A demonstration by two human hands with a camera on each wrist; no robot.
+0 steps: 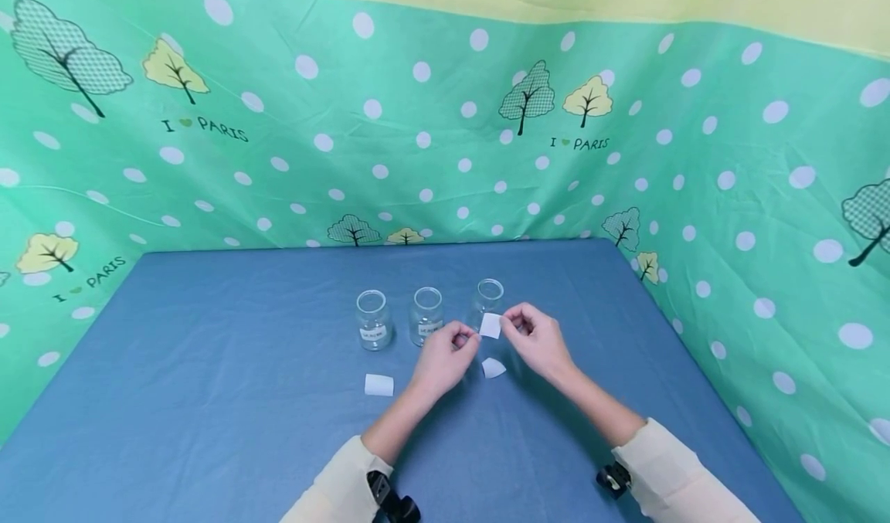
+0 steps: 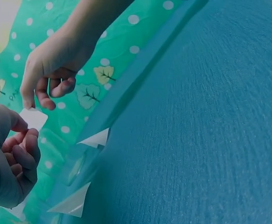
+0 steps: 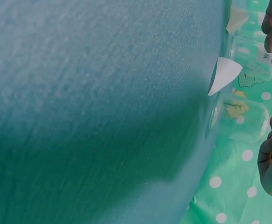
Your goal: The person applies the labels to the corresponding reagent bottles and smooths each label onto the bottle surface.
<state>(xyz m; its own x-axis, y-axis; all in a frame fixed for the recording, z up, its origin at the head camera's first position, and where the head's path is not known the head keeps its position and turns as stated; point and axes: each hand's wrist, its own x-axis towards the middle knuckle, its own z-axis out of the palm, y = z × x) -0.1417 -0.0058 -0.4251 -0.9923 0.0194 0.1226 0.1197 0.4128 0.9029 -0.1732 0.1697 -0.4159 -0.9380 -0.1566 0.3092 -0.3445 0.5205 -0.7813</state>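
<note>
A small white label (image 1: 490,325) is held up between both hands, overlapping the rightmost glass jar (image 1: 489,297) in the head view. My left hand (image 1: 445,358) pinches one edge of it between thumb and index finger, as the left wrist view shows on the label (image 2: 35,119). At the opposite edge, my right hand (image 1: 542,345) grips it with its fingertips. That jar carries no visible label and stands upright. To its left are the middle jar (image 1: 421,314) and the left jar (image 1: 371,318), each with a printed white label on its front.
A curled piece of white paper (image 1: 494,368) lies below the hands, and a flatter white piece (image 1: 378,385) lies in front of the left jar. Blue cloth (image 1: 208,399) covers the table. A green dotted curtain (image 1: 417,121) rises behind and beside it.
</note>
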